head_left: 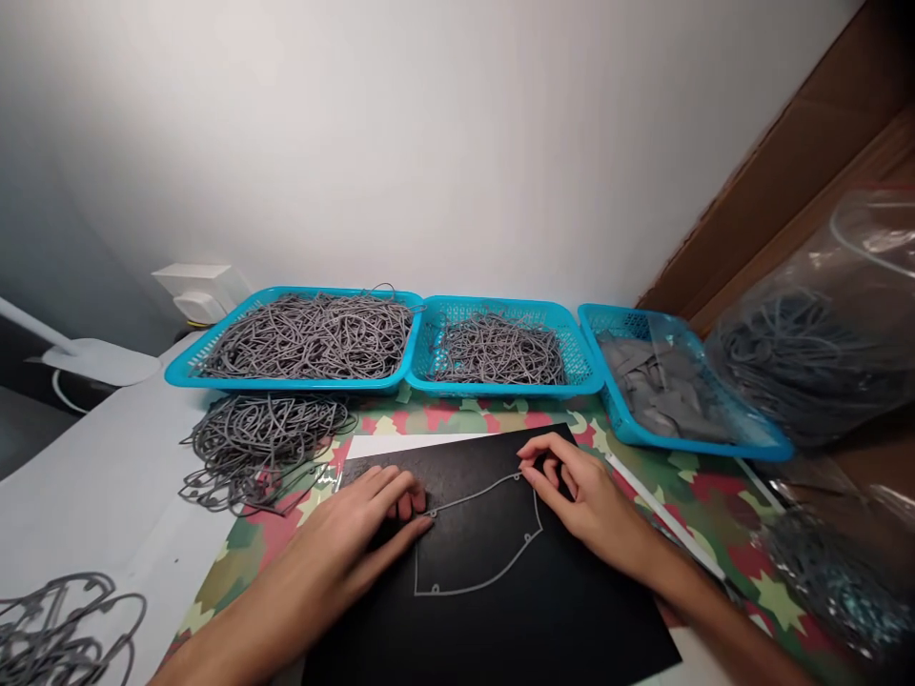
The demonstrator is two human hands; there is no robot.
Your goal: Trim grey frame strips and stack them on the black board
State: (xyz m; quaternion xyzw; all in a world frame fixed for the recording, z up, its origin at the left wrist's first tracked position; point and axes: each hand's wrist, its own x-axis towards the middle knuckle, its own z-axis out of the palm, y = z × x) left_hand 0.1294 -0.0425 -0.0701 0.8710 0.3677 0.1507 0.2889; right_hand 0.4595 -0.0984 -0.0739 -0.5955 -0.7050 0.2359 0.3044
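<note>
Two baskets (300, 385) hold grey cords (315, 338), third (707, 448) flat pieces (654, 376); hands (579, 486) at loop (461, 593), grip unclear.

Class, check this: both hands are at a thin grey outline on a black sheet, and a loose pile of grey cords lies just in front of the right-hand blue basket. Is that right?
No: the head view shows the pile of grey cords just in front of the left-hand basket. The left hand and right hand are at the grey outline on the black sheet.
</note>
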